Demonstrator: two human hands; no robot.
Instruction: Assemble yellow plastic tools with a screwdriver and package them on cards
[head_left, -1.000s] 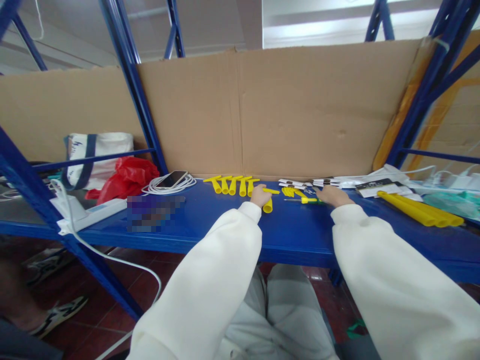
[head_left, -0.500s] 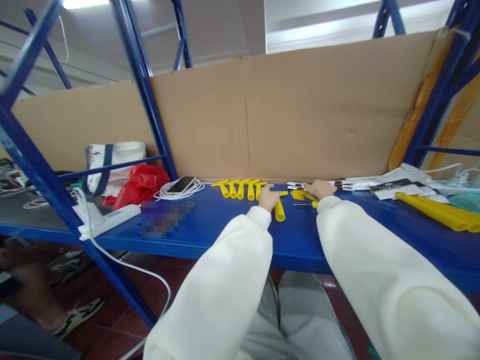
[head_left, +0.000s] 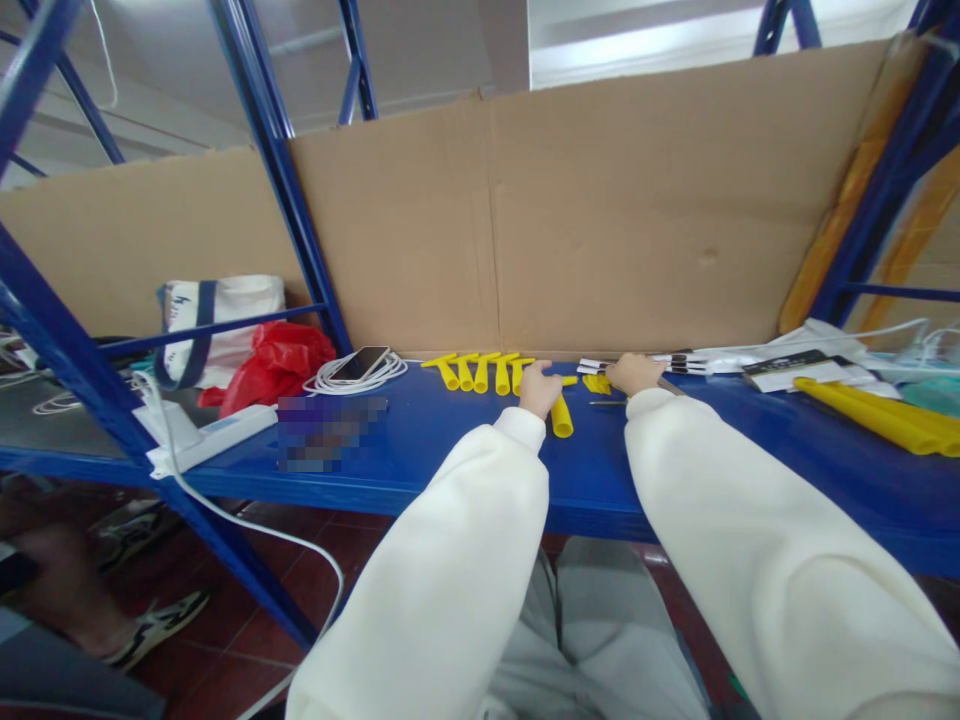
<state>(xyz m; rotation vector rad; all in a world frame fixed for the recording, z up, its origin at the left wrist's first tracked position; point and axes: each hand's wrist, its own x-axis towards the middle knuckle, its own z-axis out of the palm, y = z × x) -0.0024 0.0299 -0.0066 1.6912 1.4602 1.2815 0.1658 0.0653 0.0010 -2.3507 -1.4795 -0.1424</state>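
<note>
My left hand [head_left: 538, 389] is closed at the left end of a yellow T-shaped piece [head_left: 561, 415] with a tubular stem, covering part of its crossbar. To its left, several matching yellow T-shaped pieces [head_left: 480, 374] stand in a row by the cardboard. My right hand [head_left: 636, 373] is curled down beside a small pile of flat yellow pieces [head_left: 597, 384]; its fingertips are partly hidden and what they grip does not show. A thin metal shaft [head_left: 607, 403] lies just in front of it, one end covered by my sleeve.
Black-and-white strips [head_left: 682, 364] lie behind my right hand. Long yellow tubes [head_left: 874, 415] and a black-and-white packet [head_left: 795, 370] are at the right. On the left are a phone [head_left: 361, 364] on a coiled white cable, a red bag [head_left: 274, 360] and a power strip [head_left: 217, 440]. Cardboard [head_left: 600, 220] walls the back.
My right hand has shifted slightly left relative to the shelf and now covers the yellow handle end of the metal shaft. My left thumb looks more stretched out. The view has tilted slightly.
</note>
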